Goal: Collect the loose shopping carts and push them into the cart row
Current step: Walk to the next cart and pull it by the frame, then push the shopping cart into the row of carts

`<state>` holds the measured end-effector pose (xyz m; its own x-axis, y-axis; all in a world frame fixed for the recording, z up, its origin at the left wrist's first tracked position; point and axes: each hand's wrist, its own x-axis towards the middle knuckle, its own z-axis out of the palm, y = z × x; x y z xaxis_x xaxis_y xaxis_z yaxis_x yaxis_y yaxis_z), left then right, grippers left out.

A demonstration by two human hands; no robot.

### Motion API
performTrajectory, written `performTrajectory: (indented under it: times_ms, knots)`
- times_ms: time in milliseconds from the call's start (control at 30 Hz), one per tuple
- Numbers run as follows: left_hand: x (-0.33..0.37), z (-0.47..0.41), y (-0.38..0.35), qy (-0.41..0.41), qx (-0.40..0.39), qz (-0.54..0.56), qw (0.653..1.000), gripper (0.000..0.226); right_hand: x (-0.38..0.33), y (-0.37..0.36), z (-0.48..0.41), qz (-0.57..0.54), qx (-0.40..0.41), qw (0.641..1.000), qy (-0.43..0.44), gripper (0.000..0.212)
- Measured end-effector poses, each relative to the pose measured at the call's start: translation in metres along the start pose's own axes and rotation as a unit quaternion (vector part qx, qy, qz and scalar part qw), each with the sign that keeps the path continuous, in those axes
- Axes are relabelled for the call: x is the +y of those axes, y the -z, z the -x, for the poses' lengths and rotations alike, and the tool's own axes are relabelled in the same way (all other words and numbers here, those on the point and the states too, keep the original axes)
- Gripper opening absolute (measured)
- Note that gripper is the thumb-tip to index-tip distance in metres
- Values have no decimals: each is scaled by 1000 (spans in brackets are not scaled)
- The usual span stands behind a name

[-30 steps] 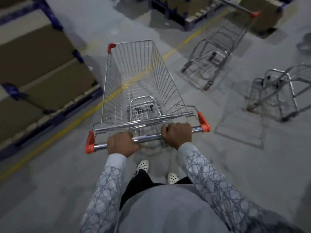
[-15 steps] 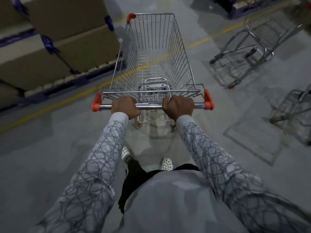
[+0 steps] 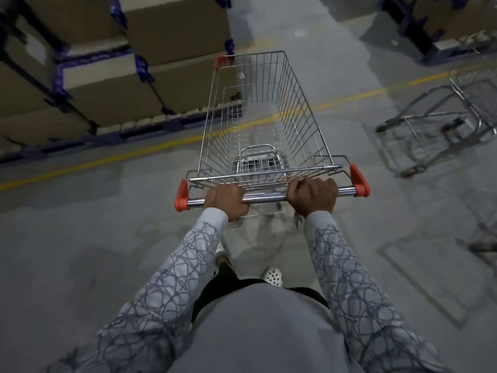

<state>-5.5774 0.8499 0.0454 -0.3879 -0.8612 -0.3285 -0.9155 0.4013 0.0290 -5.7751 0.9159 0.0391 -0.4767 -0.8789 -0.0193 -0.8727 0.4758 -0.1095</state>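
A wire shopping cart (image 3: 304, 114) with orange corner caps stands straight in front of me on the grey floor, its basket empty. Its chrome handle bar (image 3: 267, 197) runs across the middle of the view. My left hand (image 3: 226, 201) grips the bar near its left end and my right hand (image 3: 313, 196) grips it near the right end, fingers curled over the top. A second loose cart (image 3: 441, 125) stands to the right, partly cut off by the frame edge. Part of another cart frame (image 3: 484, 238) shows at the far right, blurred.
Racks of brown cartons on blue pallets (image 3: 102, 76) line the left side behind a yellow floor line (image 3: 107, 160). More pallets with cartons (image 3: 435, 28) stand at the top right. My feet in white perforated shoes (image 3: 273, 275) are below the handle.
The cart has swung leftward with both hands still gripping the handle; the carton racks now fill the upper left, and the loose carts have slid toward the right edge.
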Motion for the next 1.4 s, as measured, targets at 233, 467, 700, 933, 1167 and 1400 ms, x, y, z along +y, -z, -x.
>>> performTrajectory:
  times_ms: [233, 467, 700, 933, 1167, 1400]
  knots:
    - [-25, 24, -16, 30, 22, 15, 999, 27, -23, -3, 1, -16, -1, 998, 53, 46]
    - [-61, 35, -24, 98, 37, 34, 994, 32, -66, -5, -6, -24, -3, 994, 110, 46]
    - [-116, 68, -30, 199, 23, 47, 979, 31, -135, -5, 11, -9, -74, 980, 186, 43]
    - [-179, 121, -37, 321, 23, 84, 943, 30, -221, -14, 38, 3, -147, 952, 267, 48]
    - [-217, 189, -52, 427, 15, 127, 895, 32, -297, -24, 68, 55, -215, 901, 373, 56]
    - [-242, 245, -65, 508, -9, 129, 852, 39, -363, -26, 110, 97, -227, 850, 465, 57]
